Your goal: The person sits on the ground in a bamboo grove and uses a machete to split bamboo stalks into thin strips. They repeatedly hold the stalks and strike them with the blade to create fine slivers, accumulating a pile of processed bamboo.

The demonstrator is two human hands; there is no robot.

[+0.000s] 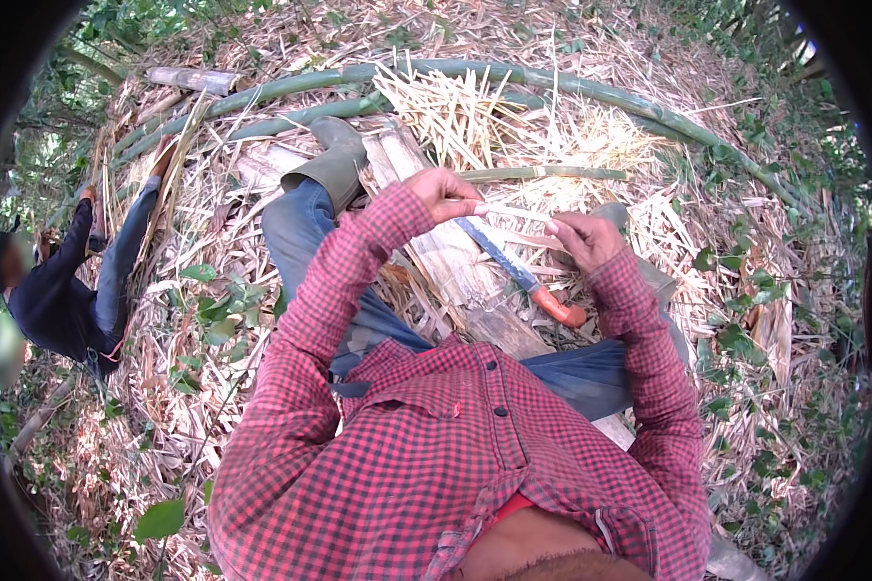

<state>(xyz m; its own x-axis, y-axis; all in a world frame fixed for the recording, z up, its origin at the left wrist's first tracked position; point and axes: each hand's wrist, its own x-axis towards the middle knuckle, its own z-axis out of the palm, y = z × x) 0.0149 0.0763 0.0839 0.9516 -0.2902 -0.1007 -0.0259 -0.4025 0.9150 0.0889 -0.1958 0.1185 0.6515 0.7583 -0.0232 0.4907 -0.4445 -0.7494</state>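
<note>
A thin pale bamboo strip [515,212] spans the gap between my two hands. The thumb and fingers of my left hand [441,194] pinch one end of it. At the other end, my right hand [589,240] has its fingers closed on the strip, with a pale length showing below. Under my hands, a machete with a dark bluish blade [499,254] and an orange handle [558,308] lies across a weathered wooden log [448,267]. Nothing touches the machete's handle.
Beyond my hands lies a heap of split bamboo strips [460,118] with a short green bamboo piece [552,173] before it. Long green bamboo poles [591,90] curve behind. My left boot [334,165] flanks the log. Another person [63,295] sits at far left among dry leaves.
</note>
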